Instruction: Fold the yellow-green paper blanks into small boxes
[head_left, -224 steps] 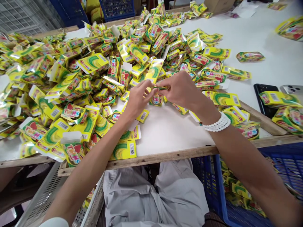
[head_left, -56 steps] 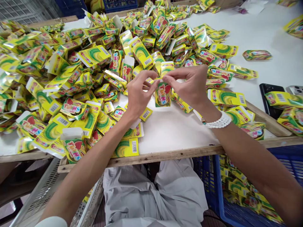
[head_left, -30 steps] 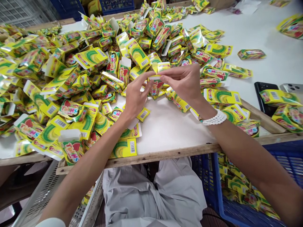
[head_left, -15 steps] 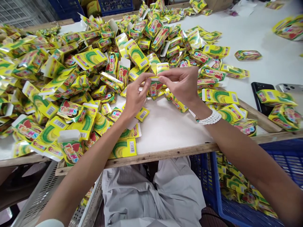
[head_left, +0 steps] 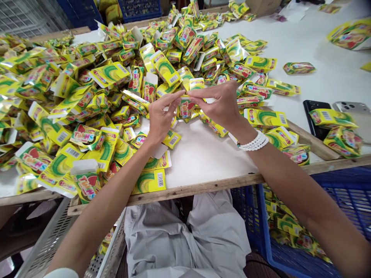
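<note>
Both my hands meet above the white table (head_left: pixel 203 154) on one small yellow-green carton (head_left: pixel 185 108) with a red picture. My left hand (head_left: pixel 160 117) pinches its top left edge with thumb and forefinger. My right hand (head_left: pixel 222 106) pinches the top right edge; a white bead bracelet (head_left: pixel 253 142) sits on that wrist. The carton hangs upright between the fingers, its top flap (head_left: pixel 197 83) standing up. A big heap of the same cartons (head_left: pixel 87 88), many with open flaps, lies behind and to the left.
A blue crate (head_left: pixel 292 227) with several cartons stands low at the right. Two phones (head_left: pixel 317 116) lie at the table's right side. A grey mesh crate (head_left: pixel 52 239) stands low at the left. Loose cartons (head_left: pixel 298 68) dot the far right.
The carton has stayed between my fingers. My hands have shifted slightly left and the fingertips have closed in on its top edge. The view drifted a little.
</note>
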